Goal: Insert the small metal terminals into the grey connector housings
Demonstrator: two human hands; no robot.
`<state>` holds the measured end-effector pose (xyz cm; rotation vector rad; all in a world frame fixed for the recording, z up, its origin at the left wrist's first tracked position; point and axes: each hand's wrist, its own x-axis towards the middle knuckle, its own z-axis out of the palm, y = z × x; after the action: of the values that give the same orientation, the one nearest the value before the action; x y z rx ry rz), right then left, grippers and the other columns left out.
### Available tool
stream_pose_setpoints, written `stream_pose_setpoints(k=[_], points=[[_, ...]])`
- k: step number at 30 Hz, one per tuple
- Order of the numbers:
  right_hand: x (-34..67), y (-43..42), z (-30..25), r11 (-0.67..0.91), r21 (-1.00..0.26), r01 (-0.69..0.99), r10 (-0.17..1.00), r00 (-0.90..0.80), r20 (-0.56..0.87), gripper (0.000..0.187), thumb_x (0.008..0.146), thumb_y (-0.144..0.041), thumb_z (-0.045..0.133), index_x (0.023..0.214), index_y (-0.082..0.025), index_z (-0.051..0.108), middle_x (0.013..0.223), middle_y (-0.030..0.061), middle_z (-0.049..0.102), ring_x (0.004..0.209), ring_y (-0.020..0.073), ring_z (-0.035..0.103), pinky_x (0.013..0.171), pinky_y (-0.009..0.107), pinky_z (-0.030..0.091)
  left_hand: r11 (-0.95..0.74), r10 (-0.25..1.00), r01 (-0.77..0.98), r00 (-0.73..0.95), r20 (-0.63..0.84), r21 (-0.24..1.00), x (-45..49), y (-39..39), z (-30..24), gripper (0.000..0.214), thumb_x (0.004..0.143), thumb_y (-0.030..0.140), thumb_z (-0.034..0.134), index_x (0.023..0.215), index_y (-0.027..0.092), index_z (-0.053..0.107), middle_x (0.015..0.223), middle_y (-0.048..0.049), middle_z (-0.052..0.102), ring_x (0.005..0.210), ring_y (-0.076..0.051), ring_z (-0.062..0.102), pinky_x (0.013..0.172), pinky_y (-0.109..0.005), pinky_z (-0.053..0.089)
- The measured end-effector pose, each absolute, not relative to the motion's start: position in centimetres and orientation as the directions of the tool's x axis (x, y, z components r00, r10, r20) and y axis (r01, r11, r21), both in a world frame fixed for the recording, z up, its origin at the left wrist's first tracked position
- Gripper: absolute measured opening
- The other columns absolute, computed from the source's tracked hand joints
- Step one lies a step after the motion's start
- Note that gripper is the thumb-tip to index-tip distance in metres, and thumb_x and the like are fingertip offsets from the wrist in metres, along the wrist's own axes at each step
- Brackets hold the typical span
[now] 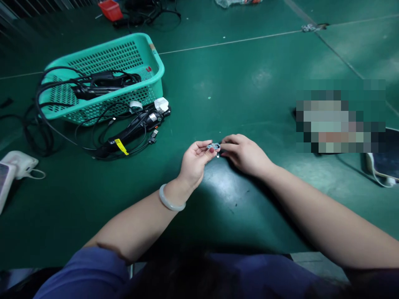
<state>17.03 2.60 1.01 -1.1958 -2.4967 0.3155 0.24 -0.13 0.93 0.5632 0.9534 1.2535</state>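
Between the thumb and fingers of my left hand is a small grey-blue part with dark patches, too small to name. A tiny white tip shows just below its right end. My right hand is right beside it, fingers curled in and fingertips at the part's right end. Whatever the right fingertips may pinch is hidden. Both hands are over the green tabletop, near the middle of the view.
To the left, a green plastic basket holds black corded tools. Against its front lies another black tool with cables and a yellow tag. A white device is at the far left, a phone-like device at the right. A blurred-out patch hides something.
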Motion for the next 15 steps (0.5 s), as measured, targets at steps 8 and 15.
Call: stream_pose_setpoints(k=[8,15], points=[[17.0,2.5,1.0,0.580,-0.418,0.699,0.807,-0.564,0.176,0.015,0.085,-0.029,0.059,0.087,-0.017,0.068,0.094,0.0073,0.066,0.090,0.0208,0.058,0.083,0.032,0.046,0.251,0.958,-0.533,0.019,-0.285,0.808,0.3,-0.1,0.8,0.024,0.066,0.013,0.074,0.086,0.014,0.060,0.080,-0.0009,0.068,0.079,-0.011,0.066,0.085,-0.030,0.048],[17.2,2.4,0.8,0.569,-0.418,0.708,0.815,-0.552,0.176,0.017,0.087,-0.027,0.054,0.085,-0.018,0.068,0.090,0.0069,0.068,0.086,0.0202,0.062,0.077,0.031,0.048,0.239,0.961,-0.527,0.007,-0.276,0.816,0.2,-0.1,0.9,0.026,0.066,0.012,0.074,0.087,0.013,0.060,0.081,-0.0013,0.068,0.082,-0.012,0.066,0.088,-0.031,0.047]])
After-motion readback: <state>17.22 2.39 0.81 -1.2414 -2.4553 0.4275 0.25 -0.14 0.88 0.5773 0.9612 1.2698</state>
